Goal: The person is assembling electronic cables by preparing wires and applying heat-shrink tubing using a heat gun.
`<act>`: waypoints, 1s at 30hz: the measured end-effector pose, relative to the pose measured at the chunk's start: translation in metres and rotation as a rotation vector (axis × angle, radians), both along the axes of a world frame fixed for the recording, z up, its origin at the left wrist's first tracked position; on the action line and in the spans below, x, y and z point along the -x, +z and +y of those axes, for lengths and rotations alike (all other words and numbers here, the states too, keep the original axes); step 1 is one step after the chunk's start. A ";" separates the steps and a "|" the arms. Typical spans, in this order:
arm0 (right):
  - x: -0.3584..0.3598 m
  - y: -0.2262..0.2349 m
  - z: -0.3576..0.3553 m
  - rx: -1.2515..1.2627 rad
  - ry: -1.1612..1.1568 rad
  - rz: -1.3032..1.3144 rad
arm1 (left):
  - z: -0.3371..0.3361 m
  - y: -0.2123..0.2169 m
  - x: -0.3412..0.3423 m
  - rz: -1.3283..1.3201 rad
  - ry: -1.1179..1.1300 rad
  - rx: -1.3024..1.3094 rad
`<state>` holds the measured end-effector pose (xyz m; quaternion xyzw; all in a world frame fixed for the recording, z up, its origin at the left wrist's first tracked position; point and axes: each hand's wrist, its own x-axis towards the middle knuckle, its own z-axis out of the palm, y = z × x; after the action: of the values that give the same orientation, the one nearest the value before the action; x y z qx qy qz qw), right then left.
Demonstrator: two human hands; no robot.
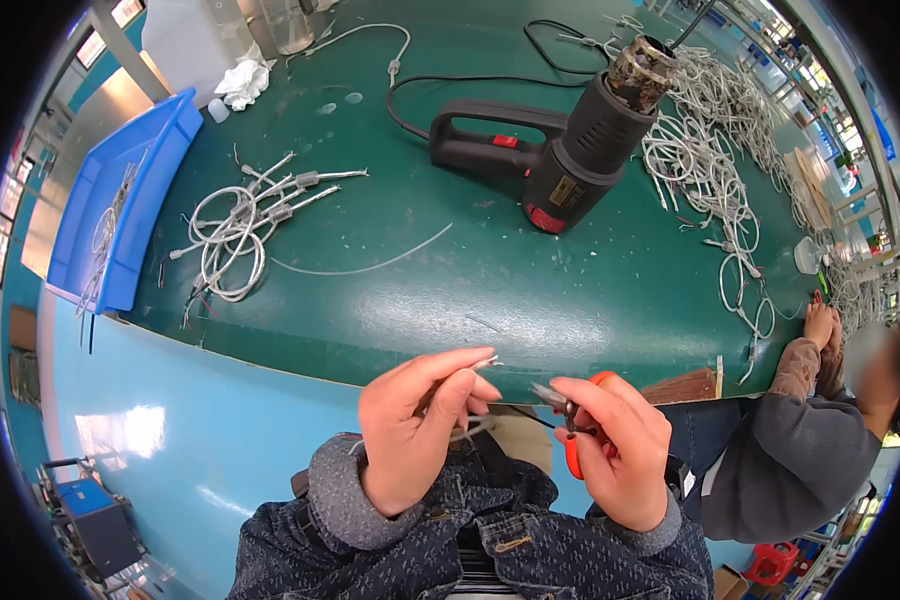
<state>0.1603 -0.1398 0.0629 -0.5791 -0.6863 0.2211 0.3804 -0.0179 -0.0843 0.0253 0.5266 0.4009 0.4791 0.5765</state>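
Observation:
My left hand (415, 415) is closed, pinching a thin whitish cable (486, 362) between thumb and forefinger; its stripped end with fine wires pokes out past the fingertips. A loop of the cable hangs below that hand, partly hidden. In my right hand (620, 445) are small scissors or snips with orange-red handles (573, 456). Their metal blades (548, 396) point left toward the cable end, a short gap apart from it. Both hands are just off the near edge of the green table (390, 310).
A black heat gun (580, 150) stands nozzle up on the table, its cord running back. Bundled grey cables (245, 225) lie at left beside a blue tray (120, 200). More cables (705, 170) heap at right. A co-worker (800, 450) sits at the right, hands on the table.

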 end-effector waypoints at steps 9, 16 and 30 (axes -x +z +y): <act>0.005 -0.005 0.005 -0.075 0.005 -0.217 | 0.000 0.007 -0.002 0.006 -0.066 0.087; 0.002 0.001 0.006 -0.076 -0.006 -0.230 | 0.001 0.006 0.000 0.065 -0.086 0.049; -0.005 0.003 0.010 -0.022 0.072 -0.208 | 0.002 0.006 0.006 -0.079 -0.201 0.154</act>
<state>0.1654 -0.1297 0.0664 -0.5698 -0.7449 0.1655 0.3052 -0.0237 -0.0821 0.0314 0.4990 0.3587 0.4073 0.6756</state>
